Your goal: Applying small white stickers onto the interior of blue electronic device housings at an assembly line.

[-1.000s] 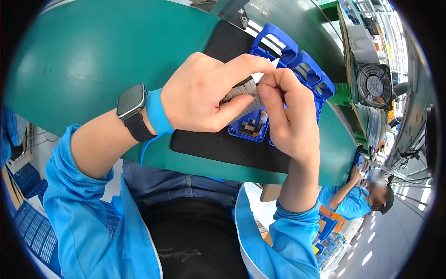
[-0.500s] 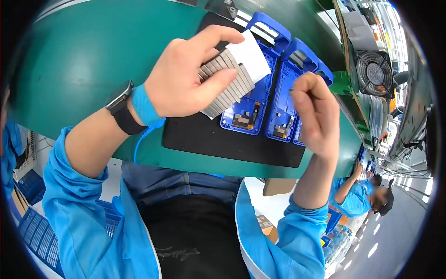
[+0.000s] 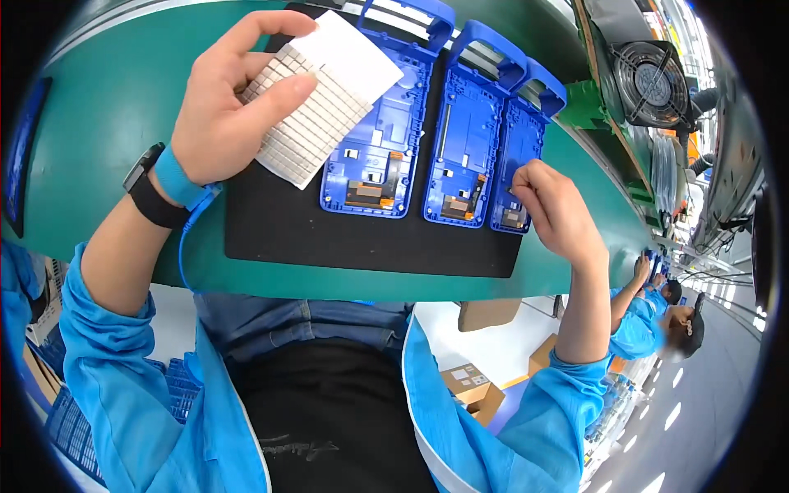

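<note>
My left hand [image 3: 234, 103] holds a white sheet [image 3: 349, 57] between thumb and fingers. Rows of small pale grey rectangular pads [image 3: 308, 123] cover much of that sheet, and its upper right part is bare. My right hand [image 3: 555, 205] is closed in a pinch over the lower part of the rightmost blue housing [image 3: 522, 140]; whatever its fingertips hold is too small to make out. Beside that lie a middle blue housing [image 3: 464, 123] and a left blue housing [image 3: 393, 123], open side up, each with a flat cable and small parts at its lower end. The sheet overlaps the left one.
The housings lie on a black mat [image 3: 362, 246] on a green table [image 3: 123, 82]. A blue cord [image 3: 182, 246] runs from my left wristband. At the right stand a fan [image 3: 651, 74] and a shelf edge. Another person [image 3: 649, 316] works further along.
My left hand and the sheet have moved left, baring more of the left housing. My right hand has gone down to the rightmost housing. The whole view has shifted too.
</note>
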Demonstrator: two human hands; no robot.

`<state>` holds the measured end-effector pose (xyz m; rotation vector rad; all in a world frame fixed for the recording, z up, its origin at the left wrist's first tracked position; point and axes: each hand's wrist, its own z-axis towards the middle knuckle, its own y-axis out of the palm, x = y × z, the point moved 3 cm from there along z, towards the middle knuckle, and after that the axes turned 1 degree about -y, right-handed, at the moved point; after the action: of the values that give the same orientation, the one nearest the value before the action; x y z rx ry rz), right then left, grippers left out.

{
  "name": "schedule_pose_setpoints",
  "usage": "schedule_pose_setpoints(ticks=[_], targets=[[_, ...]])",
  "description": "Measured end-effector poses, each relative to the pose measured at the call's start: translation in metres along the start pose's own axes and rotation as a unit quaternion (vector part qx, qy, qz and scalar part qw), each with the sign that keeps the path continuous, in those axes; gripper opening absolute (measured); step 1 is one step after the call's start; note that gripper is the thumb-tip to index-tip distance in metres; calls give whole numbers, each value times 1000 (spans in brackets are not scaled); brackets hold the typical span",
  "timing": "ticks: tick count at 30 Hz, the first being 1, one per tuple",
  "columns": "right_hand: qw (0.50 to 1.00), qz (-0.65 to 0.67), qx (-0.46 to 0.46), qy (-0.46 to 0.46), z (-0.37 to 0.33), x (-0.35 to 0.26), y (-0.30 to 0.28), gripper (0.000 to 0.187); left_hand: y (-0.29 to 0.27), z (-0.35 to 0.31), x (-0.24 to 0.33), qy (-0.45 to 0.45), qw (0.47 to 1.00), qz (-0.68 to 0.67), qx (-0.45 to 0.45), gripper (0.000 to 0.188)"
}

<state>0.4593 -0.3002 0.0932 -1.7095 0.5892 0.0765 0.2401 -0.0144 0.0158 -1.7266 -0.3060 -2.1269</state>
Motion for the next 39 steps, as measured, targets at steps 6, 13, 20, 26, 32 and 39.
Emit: schedule_pose_setpoints(ticks=[6, 13, 20, 26, 32, 39], targets=[[998, -45, -45, -26, 5, 1, -4, 4, -4, 1, -4, -4, 1000, 24, -6, 47], [996, -35, -79, -37, 9, 5, -5, 3, -7, 0, -4, -1, 999, 42, -22, 49], [996, -32, -77, -40, 11, 5, -5, 3, -5, -1, -3, -15, 999, 39, -14, 50], [998, -30, -53, -33, 9, 3, -3, 3, -5, 0, -2, -12, 999, 43, -19, 51], [1000, -16, -7, 0, 3, 5, -5, 5, -5, -1, -2, -8, 999, 47, -22, 51], [999, 15, -30, 14, 0, 9, -7, 7, -4, -1, -1, -2, 999, 47, -23, 49]])
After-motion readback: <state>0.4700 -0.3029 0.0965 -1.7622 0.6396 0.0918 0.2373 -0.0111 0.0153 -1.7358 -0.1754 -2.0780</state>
